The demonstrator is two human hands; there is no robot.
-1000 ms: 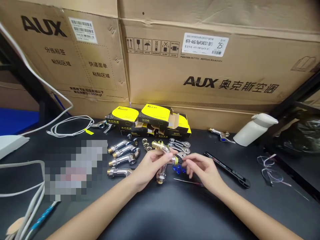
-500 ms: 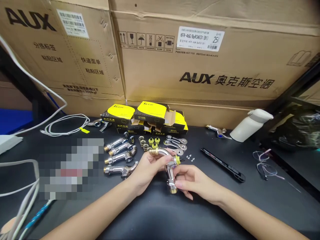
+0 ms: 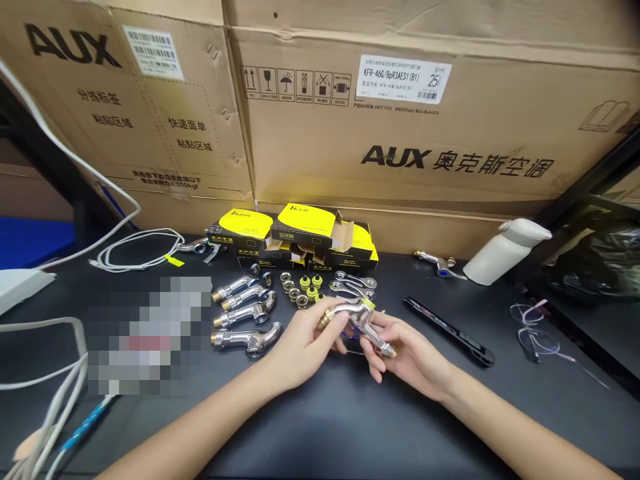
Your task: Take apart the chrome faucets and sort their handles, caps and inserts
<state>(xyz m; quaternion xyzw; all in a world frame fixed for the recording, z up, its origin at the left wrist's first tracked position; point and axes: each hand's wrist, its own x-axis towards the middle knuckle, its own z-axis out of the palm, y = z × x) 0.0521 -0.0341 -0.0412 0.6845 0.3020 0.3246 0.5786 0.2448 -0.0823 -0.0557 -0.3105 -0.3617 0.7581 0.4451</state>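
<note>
Both hands hold one chrome faucet body (image 3: 367,327) above the black table. My left hand (image 3: 307,343) is closed around its curved end, near a brass threaded tip (image 3: 327,318). My right hand (image 3: 410,350) grips the straight end, its fingers around the lower part. A yellow-green valve cartridge (image 3: 369,304) shows at the body's top. Several more faucet bodies (image 3: 245,337) lie to the left of my left hand. Beyond the hands are brass-coloured rings (image 3: 294,294), yellow-green cartridges (image 3: 311,292) and chrome lever handles (image 3: 353,288).
Black-and-yellow boxes (image 3: 305,223) are stacked behind the parts, before large cardboard cartons (image 3: 300,153). On the right lie a black pen-shaped tool (image 3: 450,332), glasses (image 3: 537,337), a white bottle (image 3: 507,252) and an assembled faucet (image 3: 440,265). White cables (image 3: 65,393) run along the left.
The faucet body has turned from nearly upright to slanting, its straight end swung right. My right hand has moved right and up with it, palm turned more upward. The view shifted slightly.
</note>
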